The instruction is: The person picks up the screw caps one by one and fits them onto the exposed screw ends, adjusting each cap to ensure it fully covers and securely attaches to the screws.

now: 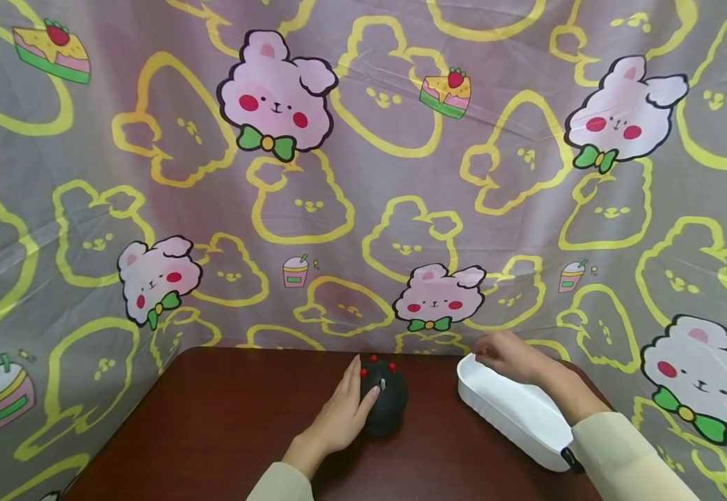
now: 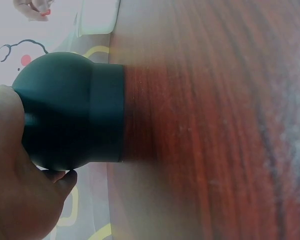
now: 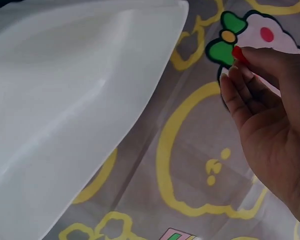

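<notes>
A black round-topped holder (image 1: 385,407) stands on the table, with several small red balls (image 1: 373,360) and a short silvery piece (image 1: 382,383) on its top. My left hand (image 1: 338,414) holds it from the left, thumb over the near side and fingers along the far side. The left wrist view shows its smooth dome and straight-sided base (image 2: 107,112). Over the far end of a long white container (image 1: 507,403), my right hand (image 1: 513,356) pinches a small red piece (image 3: 240,55) between thumb and fingertips. The piece's exact kind is hidden by the fingers.
A dark brown wooden table (image 1: 232,410) lies under everything. Close behind it hangs a grey-pink curtain (image 1: 350,174) printed with rabbits and yellow outlines, which also runs down both sides. A black tag (image 1: 571,460) sits on the white container's near end.
</notes>
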Action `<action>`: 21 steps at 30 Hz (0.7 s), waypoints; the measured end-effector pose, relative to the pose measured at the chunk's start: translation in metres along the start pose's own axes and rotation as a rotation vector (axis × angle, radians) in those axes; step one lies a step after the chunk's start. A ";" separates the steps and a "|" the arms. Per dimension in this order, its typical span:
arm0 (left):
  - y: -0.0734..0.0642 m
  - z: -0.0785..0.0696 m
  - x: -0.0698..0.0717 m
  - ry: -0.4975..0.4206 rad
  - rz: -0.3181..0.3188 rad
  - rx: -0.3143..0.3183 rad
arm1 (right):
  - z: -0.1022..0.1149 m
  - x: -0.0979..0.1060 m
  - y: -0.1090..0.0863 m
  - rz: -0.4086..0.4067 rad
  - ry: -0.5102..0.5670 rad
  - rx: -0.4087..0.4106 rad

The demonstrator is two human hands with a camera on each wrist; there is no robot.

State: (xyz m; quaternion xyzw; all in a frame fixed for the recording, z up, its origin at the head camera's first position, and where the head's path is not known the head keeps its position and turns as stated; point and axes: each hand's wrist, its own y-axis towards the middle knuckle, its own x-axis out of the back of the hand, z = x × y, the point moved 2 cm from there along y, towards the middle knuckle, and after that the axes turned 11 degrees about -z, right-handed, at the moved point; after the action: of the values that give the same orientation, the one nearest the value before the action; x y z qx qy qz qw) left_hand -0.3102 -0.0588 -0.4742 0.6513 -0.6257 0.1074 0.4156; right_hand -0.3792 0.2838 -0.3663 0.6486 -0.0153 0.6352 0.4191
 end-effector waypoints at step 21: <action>0.000 -0.002 0.002 0.001 0.012 0.015 | 0.049 -0.004 0.021 -0.136 0.004 0.007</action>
State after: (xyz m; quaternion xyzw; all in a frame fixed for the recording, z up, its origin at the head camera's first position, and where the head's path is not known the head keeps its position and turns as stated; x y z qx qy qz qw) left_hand -0.3095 -0.0588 -0.4718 0.6506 -0.6284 0.1149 0.4105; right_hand -0.3519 0.2407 -0.3514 0.6484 0.0319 0.6066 0.4590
